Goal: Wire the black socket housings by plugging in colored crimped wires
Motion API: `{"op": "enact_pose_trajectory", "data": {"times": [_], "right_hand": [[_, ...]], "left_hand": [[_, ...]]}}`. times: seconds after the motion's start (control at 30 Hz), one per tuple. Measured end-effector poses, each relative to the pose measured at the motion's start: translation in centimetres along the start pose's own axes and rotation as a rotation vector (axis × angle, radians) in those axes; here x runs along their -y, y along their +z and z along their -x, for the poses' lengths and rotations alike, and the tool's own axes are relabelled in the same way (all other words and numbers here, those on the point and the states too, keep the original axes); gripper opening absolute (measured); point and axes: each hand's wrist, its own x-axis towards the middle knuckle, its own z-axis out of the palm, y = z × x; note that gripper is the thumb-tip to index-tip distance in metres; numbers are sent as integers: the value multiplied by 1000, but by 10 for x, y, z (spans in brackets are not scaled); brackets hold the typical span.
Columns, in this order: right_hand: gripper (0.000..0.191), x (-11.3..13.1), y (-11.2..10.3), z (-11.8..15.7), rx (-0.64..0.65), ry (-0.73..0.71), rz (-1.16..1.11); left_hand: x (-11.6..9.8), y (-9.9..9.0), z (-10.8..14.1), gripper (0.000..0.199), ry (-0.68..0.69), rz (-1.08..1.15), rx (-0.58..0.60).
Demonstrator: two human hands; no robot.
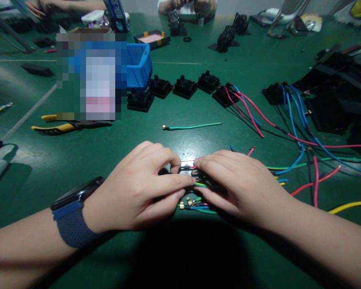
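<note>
My left hand, with a dark watch on its wrist, is curled at the left side of a small black-and-metal part. From the right, my right hand bends its fingers round the same part. Both hands hold it low over the green table, and they hide much of it. A green-yellow wire runs from between the fingertips under my right hand. Just below lie wires with brass terminals. Beyond the hands, a single green wire with a brass end lies on the table.
Black sockets stand in a row beyond the hands, near a blue bin. Yellow-handled pliers lie left. Red and blue wires spread at right. Other people's hands are at the far edge.
</note>
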Motion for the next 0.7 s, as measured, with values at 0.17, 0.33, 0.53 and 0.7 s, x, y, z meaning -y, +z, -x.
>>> {"op": "enact_pose_trajectory", "data": {"times": [0.17, 0.33, 0.53, 0.7], "right_hand": [[25, 0, 0, 0, -3, 1, 5], [25, 0, -1, 0, -7, 3, 2], [24, 0, -1, 0, 8, 13, 0], [26, 0, -1, -1, 8, 12, -8]], "left_hand": [[4, 5, 2, 29, 29, 46, -62], [9, 8, 3, 30, 66, 38, -94], [5, 1, -2, 26, 54, 45, -44], [8, 4, -4, 28, 26, 87, -29]]}}
